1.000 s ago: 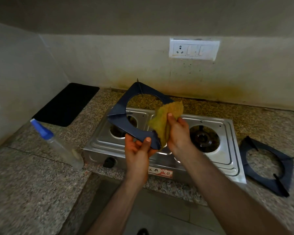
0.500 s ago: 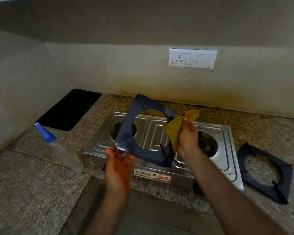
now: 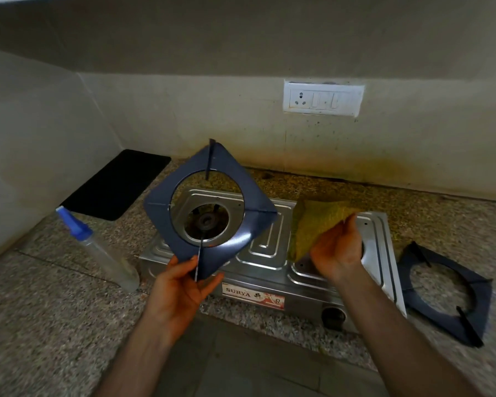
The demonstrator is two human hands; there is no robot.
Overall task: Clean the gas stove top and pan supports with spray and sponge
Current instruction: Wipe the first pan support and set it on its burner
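Observation:
A steel two-burner gas stove [image 3: 267, 250] sits on the granite counter. My left hand [image 3: 181, 290] grips the near corner of a dark blue square pan support [image 3: 232, 184], held upright above the left burner, which shows through its ring. My right hand [image 3: 337, 250] holds a yellow-green sponge cloth [image 3: 315, 222] over the right burner, apart from the support. A second pan support [image 3: 447, 293] lies flat on the counter right of the stove. A clear spray bottle [image 3: 98, 247] with a blue nozzle stands left of the stove.
A black mat [image 3: 118, 183] lies in the back left corner of the granite counter [image 3: 55, 325]. A white switch and socket plate [image 3: 322, 98] is on the stained back wall. Tiled floor shows below the counter's front edge.
My left hand has turned the pan support to face me and shifted it left over the left burner. My right hand has pulled the sponge cloth off the support, to the right.

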